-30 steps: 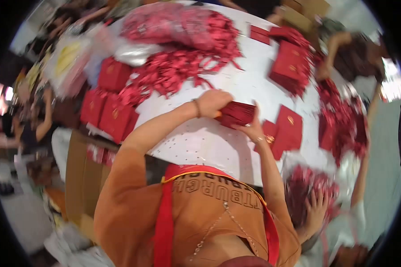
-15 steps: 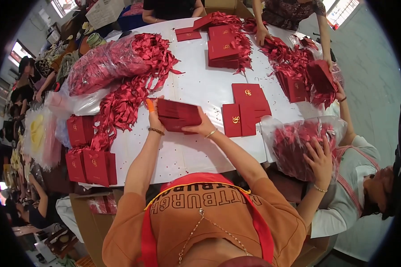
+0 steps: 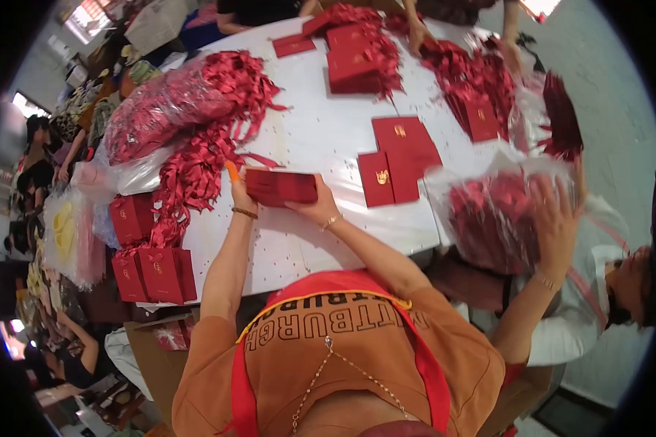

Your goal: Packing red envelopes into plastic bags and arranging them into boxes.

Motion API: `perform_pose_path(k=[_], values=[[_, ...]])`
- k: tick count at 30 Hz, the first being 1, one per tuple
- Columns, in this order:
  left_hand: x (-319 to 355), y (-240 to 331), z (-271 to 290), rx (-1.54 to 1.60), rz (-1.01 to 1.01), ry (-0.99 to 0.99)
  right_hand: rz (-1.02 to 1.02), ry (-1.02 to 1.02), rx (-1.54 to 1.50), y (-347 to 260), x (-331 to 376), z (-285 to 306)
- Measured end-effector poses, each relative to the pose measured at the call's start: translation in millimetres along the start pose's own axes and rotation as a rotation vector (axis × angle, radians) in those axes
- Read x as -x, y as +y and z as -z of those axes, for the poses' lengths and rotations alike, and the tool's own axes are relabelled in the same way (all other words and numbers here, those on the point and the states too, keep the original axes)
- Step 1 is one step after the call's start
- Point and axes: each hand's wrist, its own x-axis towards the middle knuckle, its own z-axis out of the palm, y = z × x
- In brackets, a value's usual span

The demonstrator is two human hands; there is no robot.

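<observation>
Between my two hands is a stack of flat red paper packets, held edge-up above the white table. My left hand, with an orange finger cover, grips its left end. My right hand closes on the right end, fingers around the lower edge. Just to the right on the table lie overlapping red packets with gold emblems. Left of my hands is a heap of red ribbons. Several more red packets stand at the table's near left corner.
A clear plastic bag of red ribboned pieces lies far left on the white table. More ribboned packets sit at the back. On the right, a co-worker's hand rests on another plastic bag. Other people stand across the table.
The stack has come slightly left and tilted, showing more of its edges. On the right, the dark red bundle held up has shifted outward, and the co-worker's hand has moved up the bag.
</observation>
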Motion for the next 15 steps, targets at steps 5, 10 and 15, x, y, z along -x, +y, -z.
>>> perform_pose_path(k=[5, 10, 15], values=[[16, 21, -11, -0.096, 0.113, -0.187, -0.037, -0.026, 0.027, -3, -8, 4], [39, 23, -19, -0.172, 0.042, -0.205, -0.025, -0.020, -0.101, 4, -13, 6], [51, 42, -65, -0.708, 0.009, -0.228, -0.217, -0.050, -0.472, 1, -27, 4]])
